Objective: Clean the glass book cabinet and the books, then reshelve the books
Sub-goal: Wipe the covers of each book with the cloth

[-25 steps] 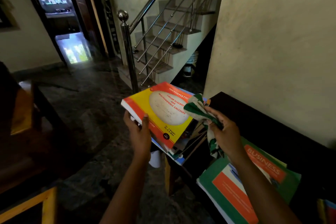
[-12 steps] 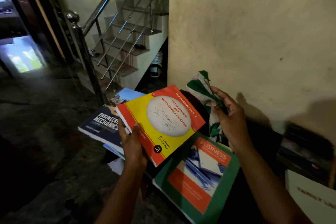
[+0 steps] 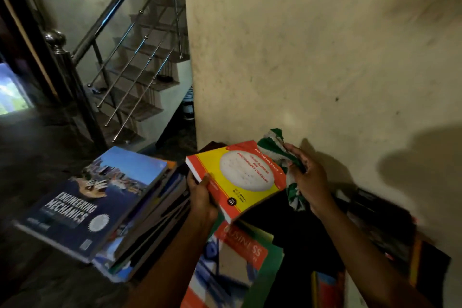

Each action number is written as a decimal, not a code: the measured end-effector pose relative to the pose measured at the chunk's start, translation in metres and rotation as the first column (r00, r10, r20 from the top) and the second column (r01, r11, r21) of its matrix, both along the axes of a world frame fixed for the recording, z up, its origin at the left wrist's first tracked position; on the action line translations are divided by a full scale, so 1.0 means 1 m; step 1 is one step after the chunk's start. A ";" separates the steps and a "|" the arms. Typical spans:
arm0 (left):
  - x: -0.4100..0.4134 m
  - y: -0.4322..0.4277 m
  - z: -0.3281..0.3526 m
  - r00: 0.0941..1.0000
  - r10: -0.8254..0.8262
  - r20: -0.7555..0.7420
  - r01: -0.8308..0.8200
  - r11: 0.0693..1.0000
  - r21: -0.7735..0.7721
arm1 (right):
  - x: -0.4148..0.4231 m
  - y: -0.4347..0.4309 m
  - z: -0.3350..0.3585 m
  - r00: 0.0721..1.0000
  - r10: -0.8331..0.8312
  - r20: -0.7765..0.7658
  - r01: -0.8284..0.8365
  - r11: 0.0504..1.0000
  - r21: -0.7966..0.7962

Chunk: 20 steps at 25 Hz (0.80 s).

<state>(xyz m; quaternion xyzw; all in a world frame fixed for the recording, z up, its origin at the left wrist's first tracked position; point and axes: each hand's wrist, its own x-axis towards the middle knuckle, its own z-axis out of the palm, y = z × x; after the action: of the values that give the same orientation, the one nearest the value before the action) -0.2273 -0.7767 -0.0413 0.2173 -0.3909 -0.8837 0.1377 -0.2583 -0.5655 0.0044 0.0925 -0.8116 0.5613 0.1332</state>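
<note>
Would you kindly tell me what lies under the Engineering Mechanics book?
The Engineering Mechanics book tops a pile of other books, whose edges stick out on its right. Their covers and titles are hidden beneath it.

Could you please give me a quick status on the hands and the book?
Left hand grips yellow maths book. Right hand holds striped cloth at its far corner. Engineering Mechanics stack lies left, clear.

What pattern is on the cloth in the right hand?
Green and white stripes on the cloth, gripped by the right hand; the head view, the only one, shows it.
</note>
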 end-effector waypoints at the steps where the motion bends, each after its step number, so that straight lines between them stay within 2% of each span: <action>1: -0.022 0.008 -0.004 0.999 -0.028 0.033 0.028 1.000 0.004 | -0.016 0.002 -0.006 0.998 -0.055 0.009 0.055 0.997 0.046; 4: -0.085 0.025 -0.029 0.982 -0.113 0.151 0.115 0.993 -0.008 | -0.066 0.004 -0.032 0.971 -0.238 0.027 0.232 0.963 0.140; 6: -0.103 0.023 -0.045 0.961 -0.172 0.216 0.183 0.982 -0.036 | -0.090 -0.002 -0.054 0.954 -0.293 0.061 0.281 0.948 0.150; 8: -0.115 0.010 -0.066 0.941 -0.208 0.267 0.220 0.975 -0.016 | -0.116 -0.013 -0.086 0.955 -0.291 0.057 0.276 0.942 0.192; 11: -0.121 -0.012 -0.088 0.891 -0.310 0.331 0.279 0.950 0.140 | -0.150 -0.031 -0.144 0.971 -0.226 0.080 0.189 0.928 0.321; 13: -0.123 -0.023 -0.101 0.879 -0.317 0.357 0.267 0.946 0.184 | -0.162 -0.041 -0.168 0.965 -0.223 0.139 0.128 0.860 0.493; 14: -0.124 -0.027 -0.106 0.877 -0.309 0.369 0.252 0.948 0.194 | -0.163 -0.048 -0.174 0.966 -0.232 0.112 0.128 0.810 0.573; 15: -0.126 -0.031 -0.113 0.874 -0.298 0.383 0.232 0.950 0.211 | -0.162 -0.058 -0.179 0.976 -0.205 0.068 0.122 0.781 0.613; 17: -0.126 -0.035 -0.121 0.870 -0.298 0.392 0.215 0.946 0.244 | -0.147 -0.088 -0.177 0.999 -0.030 0.030 0.006 0.800 0.600; 20: -0.123 -0.038 -0.122 0.897 -0.276 0.346 0.160 0.931 0.327 | -0.109 -0.127 -0.164 0.945 0.271 0.181 -0.326 0.798 0.507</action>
<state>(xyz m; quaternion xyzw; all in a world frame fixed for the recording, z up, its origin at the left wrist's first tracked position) -0.3498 -0.8149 -0.1634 0.3592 -0.2987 -0.8809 -0.0763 -0.3675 -0.6923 -0.1599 0.2245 -0.9153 0.3332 -0.0284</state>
